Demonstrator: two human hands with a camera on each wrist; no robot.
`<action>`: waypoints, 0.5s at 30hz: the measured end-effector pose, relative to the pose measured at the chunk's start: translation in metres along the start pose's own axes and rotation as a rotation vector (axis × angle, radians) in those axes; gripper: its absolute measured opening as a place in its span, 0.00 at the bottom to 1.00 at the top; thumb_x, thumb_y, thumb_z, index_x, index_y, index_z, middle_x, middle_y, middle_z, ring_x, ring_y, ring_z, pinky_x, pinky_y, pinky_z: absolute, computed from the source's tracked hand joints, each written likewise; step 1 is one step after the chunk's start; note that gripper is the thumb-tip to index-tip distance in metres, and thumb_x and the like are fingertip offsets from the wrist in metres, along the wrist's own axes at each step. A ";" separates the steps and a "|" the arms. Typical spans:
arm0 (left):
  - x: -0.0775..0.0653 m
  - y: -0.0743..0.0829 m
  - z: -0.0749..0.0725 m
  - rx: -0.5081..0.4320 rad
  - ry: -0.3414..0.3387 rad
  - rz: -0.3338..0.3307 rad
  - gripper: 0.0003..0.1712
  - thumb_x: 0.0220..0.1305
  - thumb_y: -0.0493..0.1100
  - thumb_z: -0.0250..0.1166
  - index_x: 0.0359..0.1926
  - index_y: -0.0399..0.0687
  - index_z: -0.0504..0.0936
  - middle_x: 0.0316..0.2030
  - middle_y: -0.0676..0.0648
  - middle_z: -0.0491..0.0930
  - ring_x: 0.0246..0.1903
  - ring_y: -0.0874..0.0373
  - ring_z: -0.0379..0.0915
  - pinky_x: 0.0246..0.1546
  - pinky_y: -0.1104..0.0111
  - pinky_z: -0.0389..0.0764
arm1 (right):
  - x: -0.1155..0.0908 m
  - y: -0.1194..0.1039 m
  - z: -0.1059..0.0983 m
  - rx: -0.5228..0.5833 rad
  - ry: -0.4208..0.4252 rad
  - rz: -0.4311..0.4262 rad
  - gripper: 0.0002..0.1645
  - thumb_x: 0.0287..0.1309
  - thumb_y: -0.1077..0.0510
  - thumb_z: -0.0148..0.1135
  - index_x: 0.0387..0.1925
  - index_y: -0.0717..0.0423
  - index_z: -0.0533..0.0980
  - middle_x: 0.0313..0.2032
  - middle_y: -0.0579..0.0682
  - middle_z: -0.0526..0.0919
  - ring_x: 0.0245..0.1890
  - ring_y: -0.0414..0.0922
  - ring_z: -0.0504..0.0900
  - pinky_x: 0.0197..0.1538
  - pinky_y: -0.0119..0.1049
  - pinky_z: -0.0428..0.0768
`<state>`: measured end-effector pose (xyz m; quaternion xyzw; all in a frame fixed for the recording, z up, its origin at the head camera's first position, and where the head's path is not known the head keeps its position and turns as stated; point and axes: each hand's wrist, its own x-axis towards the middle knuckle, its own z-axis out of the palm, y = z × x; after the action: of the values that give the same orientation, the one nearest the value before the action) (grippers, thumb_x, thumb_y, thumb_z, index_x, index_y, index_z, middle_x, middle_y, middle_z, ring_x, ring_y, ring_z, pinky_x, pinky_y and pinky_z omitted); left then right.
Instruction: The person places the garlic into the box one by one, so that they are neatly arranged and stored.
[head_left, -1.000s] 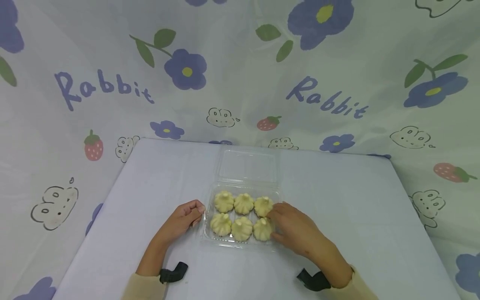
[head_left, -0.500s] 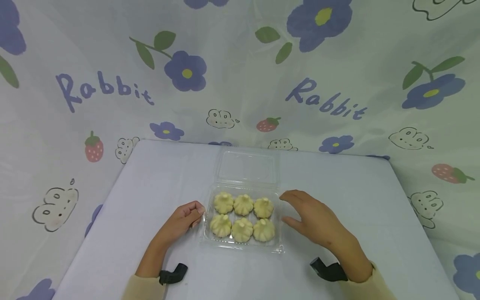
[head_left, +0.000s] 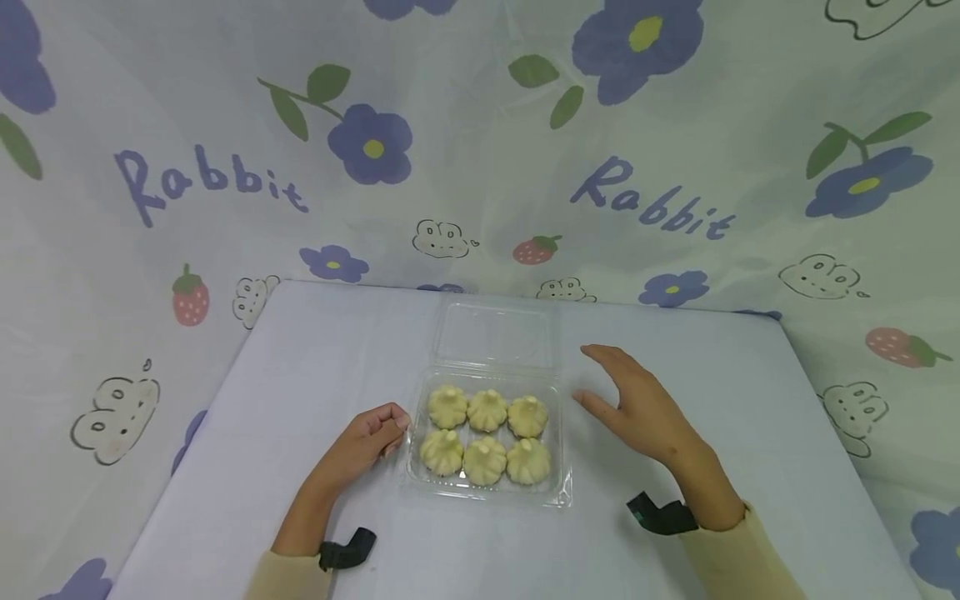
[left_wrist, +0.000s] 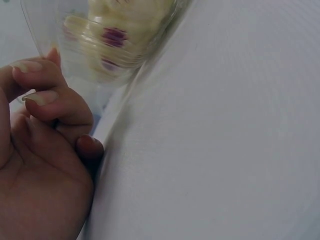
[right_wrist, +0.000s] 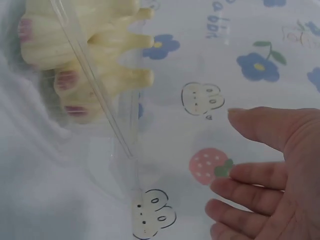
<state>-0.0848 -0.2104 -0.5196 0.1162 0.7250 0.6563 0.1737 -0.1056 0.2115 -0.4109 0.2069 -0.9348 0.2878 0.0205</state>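
A clear plastic clamshell box [head_left: 491,493] sits in the middle of the table, its lid [head_left: 495,333] laid back toward the far side. Two rows of pale yellow garlic bulbs [head_left: 484,460] stand in its base, stems up. Purple patches show on the bulbs' [right_wrist: 67,80] undersides through the plastic in the right wrist view. My left hand [head_left: 372,437] pinches the box's left rim with curled fingers [left_wrist: 42,97]. To the right of the box my right hand [head_left: 645,412] hovers, holding nothing, with fingers extended and thumb apart.
A white cloth covers the table [head_left: 315,350]. Behind it and along both sides hangs a patterned curtain [head_left: 480,183] with flowers, rabbits and strawberries. Black wrist straps [head_left: 348,547] stick out at both wrists.
My right hand has let go of the front right garlic bulb in the box, moved off rightward, then lifted slightly away toward the back. The left hand has stayed at the rim.
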 end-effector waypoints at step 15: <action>0.000 -0.003 0.000 0.012 0.010 -0.015 0.15 0.82 0.44 0.56 0.41 0.34 0.75 0.22 0.52 0.68 0.21 0.64 0.60 0.20 0.72 0.62 | 0.031 0.042 0.006 0.178 0.050 0.176 0.39 0.74 0.46 0.63 0.74 0.64 0.65 0.72 0.64 0.69 0.73 0.63 0.66 0.68 0.64 0.68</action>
<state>-0.0846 -0.2104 -0.5224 0.1086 0.7308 0.6510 0.1744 -0.1507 0.2281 -0.4334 0.1181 -0.9193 0.3755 0.0000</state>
